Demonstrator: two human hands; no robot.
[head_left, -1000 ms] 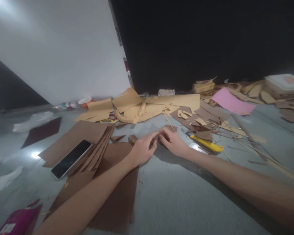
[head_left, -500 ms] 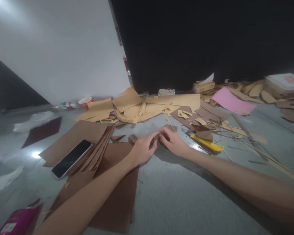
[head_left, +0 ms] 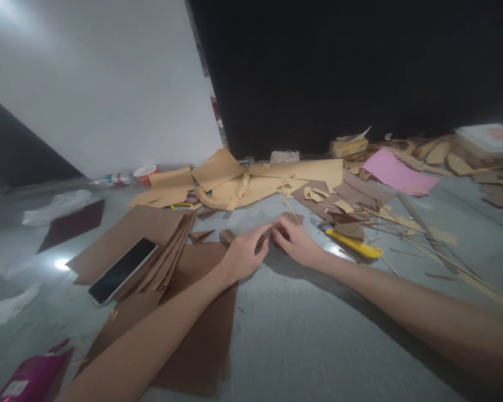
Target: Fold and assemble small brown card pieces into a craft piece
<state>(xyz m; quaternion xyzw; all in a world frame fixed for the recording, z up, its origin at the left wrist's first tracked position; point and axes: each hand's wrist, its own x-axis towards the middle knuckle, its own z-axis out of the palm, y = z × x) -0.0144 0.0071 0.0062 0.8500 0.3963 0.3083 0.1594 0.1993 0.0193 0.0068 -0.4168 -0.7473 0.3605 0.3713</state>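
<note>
My left hand [head_left: 243, 255] and my right hand [head_left: 297, 242] meet at the fingertips above the grey table. Both are closed, thumbs bent toward the fingers, around a small brown piece [head_left: 263, 239] that shows only in part. Its far side is hidden by the fingers. A flat brown scrap [head_left: 293, 218] lies just beyond my right fingertips, and a thin tan strip [head_left: 290, 206] slants across it. Left of my left hand is a short brown rolled or folded piece [head_left: 227, 237]. To the right of my right hand rests a yellow utility knife [head_left: 354, 244].
Brown sheets [head_left: 199, 335] lie under my left forearm, beside a stack [head_left: 146, 223] carrying a phone [head_left: 123, 271]. Tan sheets [head_left: 293, 170], scissors [head_left: 184, 205] and a paper cup [head_left: 146, 174] stand farther back. Thin strips [head_left: 440, 257] and a pink sheet [head_left: 398, 172] are at right.
</note>
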